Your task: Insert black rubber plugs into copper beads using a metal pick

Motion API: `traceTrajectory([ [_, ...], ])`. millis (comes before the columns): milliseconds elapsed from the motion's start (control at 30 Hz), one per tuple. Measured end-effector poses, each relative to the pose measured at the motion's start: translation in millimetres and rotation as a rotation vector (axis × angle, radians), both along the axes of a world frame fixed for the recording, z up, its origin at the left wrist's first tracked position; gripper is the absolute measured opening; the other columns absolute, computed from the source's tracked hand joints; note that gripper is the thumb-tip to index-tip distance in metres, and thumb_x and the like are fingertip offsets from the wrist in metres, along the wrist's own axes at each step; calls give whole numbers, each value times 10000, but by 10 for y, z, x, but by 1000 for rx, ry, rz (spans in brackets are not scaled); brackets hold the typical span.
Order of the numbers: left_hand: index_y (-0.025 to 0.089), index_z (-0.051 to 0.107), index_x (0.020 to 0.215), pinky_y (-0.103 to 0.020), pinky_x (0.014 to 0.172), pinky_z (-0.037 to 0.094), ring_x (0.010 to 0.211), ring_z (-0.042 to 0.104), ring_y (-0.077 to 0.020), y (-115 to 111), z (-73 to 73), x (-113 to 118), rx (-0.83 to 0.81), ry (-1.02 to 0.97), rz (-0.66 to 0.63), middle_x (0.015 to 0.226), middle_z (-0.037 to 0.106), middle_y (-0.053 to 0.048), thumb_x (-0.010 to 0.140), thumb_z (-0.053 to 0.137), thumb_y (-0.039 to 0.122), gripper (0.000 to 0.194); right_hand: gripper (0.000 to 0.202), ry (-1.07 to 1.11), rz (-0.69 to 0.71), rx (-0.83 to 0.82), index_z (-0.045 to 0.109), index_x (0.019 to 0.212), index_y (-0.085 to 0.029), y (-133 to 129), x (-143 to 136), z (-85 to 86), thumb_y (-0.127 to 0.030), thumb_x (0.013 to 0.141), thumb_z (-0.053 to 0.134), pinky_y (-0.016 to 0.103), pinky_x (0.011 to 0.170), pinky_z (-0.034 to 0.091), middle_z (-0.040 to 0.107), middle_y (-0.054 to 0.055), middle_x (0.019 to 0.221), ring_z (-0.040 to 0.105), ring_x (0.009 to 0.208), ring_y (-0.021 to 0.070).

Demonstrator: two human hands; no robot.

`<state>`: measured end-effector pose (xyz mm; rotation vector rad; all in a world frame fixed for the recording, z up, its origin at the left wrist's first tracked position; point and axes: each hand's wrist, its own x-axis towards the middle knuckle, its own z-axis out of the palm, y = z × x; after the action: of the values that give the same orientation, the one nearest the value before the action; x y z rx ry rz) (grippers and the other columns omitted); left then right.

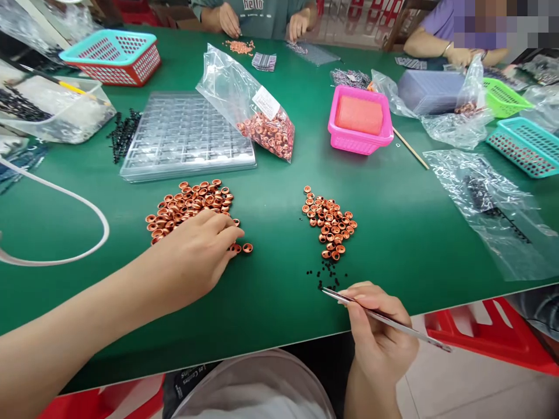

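My left hand (pixel 198 250) reaches over the edge of a heap of small copper-coloured metal cups (pixel 187 201). Its thumb and forefinger are curled together at one copper-coloured cup (pixel 236 248); the fingers partly cover the contact. Another loose cup (pixel 248 248) lies just right of them. In my right hand (pixel 379 326) a pair of metal tweezers (pixel 388 319) is gripped, pointing left. The tweezer tips are at a scatter of tiny black pieces (pixel 329 273) on the green table. Beyond these lies a second, smaller group of copper-coloured cups (pixel 332 218).
Stacked clear plastic trays (pixel 187 134) and a bag of copper-coloured cups (pixel 271 131) stand behind the heap. A pink basket (pixel 360 142) holds an orange block. A plastic bag with black parts (pixel 493 215) lies right. A white cable (pixel 94 206) loops left. Two people's hands (pixel 229 22) work across the table.
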<state>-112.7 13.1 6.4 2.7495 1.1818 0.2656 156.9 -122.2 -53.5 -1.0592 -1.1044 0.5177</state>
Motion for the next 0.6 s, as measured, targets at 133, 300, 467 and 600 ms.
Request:
traceTrajectory([
  [133,100,652,1119,-497,864,519,1017,583,-325,-12,151,288,48,26,-79,1086,642,-157,973,444,195,271,226,-30,-11,-8,641,967,-215,-2,6,-15,-35,831,654,378,694,565,719,11,837,695,765,185],
  [300,121,618,1221,-448,1038,477,1194,551,-279,42,72,983,-23,-165,-372,1299,617,-127,989,491,161,267,161,-15,-110,58,636,948,-204,-5,9,-45,-77,849,649,380,673,564,703,18,823,690,742,187],
  [467,130,677,1096,-427,1058,475,1193,573,-283,207,-124,1473,-35,-275,-626,1249,656,-125,955,603,253,201,152,-1,-127,81,628,955,-199,-28,12,-79,-81,859,637,386,671,563,697,24,824,691,755,196],
  [600,152,700,960,-448,1063,471,1156,596,-294,349,-226,1657,0,-266,-693,1149,698,-110,925,626,214,103,153,-10,-114,70,617,961,-208,-43,17,-97,-86,870,630,393,674,568,706,25,829,686,761,196],
])
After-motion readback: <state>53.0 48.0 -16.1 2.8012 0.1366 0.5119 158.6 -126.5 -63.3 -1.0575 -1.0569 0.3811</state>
